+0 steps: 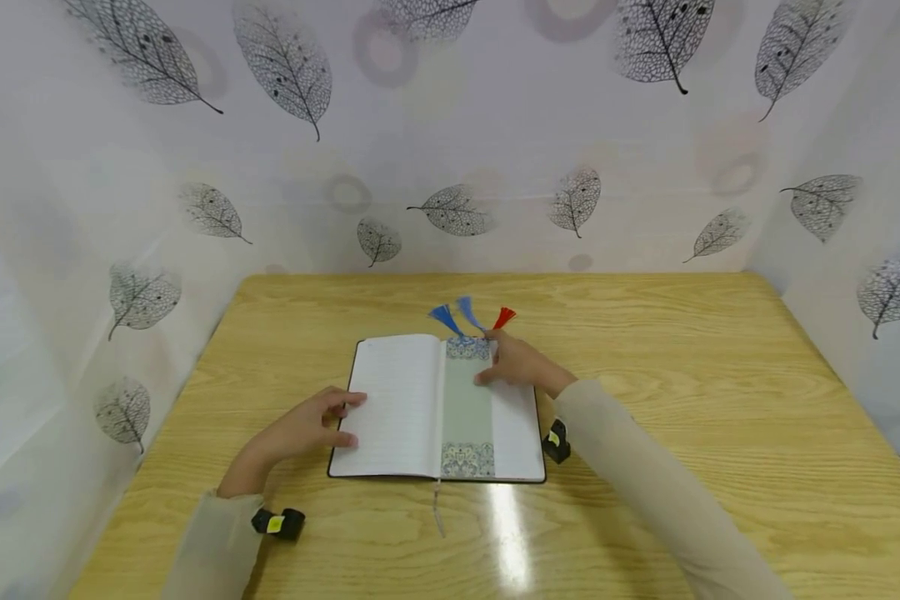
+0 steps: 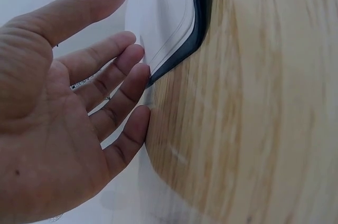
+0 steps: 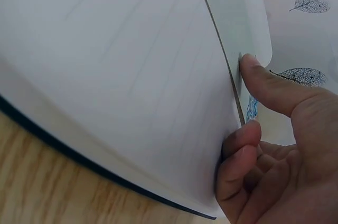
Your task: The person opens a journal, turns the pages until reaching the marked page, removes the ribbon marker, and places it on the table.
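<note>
An open notebook (image 1: 393, 400) with lined white pages and a dark cover lies on the table. On its right page, beside the fold, lies a long pale green bookmark (image 1: 468, 404) with patterned ends. My right hand (image 1: 521, 362) is at the bookmark's upper right, the thumb on its face and the other fingers curled near the page's top edge. In the right wrist view, the right hand (image 3: 280, 145) holds the bookmark's edge (image 3: 227, 28). My left hand (image 1: 311, 425) rests at the notebook's left edge, fingers loosely extended; the left wrist view shows its palm (image 2: 58, 123).
Two blue tassels (image 1: 446, 319) and a red tassel (image 1: 504, 317) stick out above the notebook's top edge. A thin ribbon (image 1: 438, 508) hangs from the bottom of the fold. Leaf-patterned cloth (image 1: 495, 125) surrounds the wooden table (image 1: 682, 375).
</note>
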A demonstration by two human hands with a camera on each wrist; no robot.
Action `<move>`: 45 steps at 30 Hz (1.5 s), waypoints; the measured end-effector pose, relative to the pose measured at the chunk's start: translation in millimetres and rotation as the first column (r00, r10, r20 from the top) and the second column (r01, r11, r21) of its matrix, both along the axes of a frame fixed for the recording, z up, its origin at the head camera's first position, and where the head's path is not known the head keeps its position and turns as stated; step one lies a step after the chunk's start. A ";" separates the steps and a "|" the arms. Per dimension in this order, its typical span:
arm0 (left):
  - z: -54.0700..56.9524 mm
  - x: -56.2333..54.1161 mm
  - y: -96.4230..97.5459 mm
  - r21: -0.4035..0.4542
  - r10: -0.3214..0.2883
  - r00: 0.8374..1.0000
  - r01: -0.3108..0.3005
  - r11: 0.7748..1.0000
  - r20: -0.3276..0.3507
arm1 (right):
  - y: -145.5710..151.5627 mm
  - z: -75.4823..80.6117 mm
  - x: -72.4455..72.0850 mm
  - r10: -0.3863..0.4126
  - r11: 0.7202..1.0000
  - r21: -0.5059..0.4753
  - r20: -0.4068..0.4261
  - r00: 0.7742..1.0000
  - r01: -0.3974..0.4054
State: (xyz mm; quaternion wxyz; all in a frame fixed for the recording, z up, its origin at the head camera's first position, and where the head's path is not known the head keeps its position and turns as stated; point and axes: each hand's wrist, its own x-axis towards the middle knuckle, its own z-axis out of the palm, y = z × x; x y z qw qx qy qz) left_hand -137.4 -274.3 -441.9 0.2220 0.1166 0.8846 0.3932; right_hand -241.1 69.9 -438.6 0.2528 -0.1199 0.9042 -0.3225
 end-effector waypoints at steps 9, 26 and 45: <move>1.8 1.0 2.2 0.008 0.004 1.000 -0.004 1.000 -0.009 | 1.7 2.0 -0.8 -0.013 1.000 -0.001 0.017 1.000 0.013; 4.7 1.9 2.7 0.004 0.003 1.000 -0.003 1.000 -0.018 | 2.3 5.6 4.8 -0.053 0.995 -0.077 0.027 0.998 0.055; 1.6 5.3 0.8 0.011 0.017 1.000 -0.017 1.000 -0.001 | 5.0 6.3 6.7 -0.090 0.974 -0.208 0.027 0.996 0.093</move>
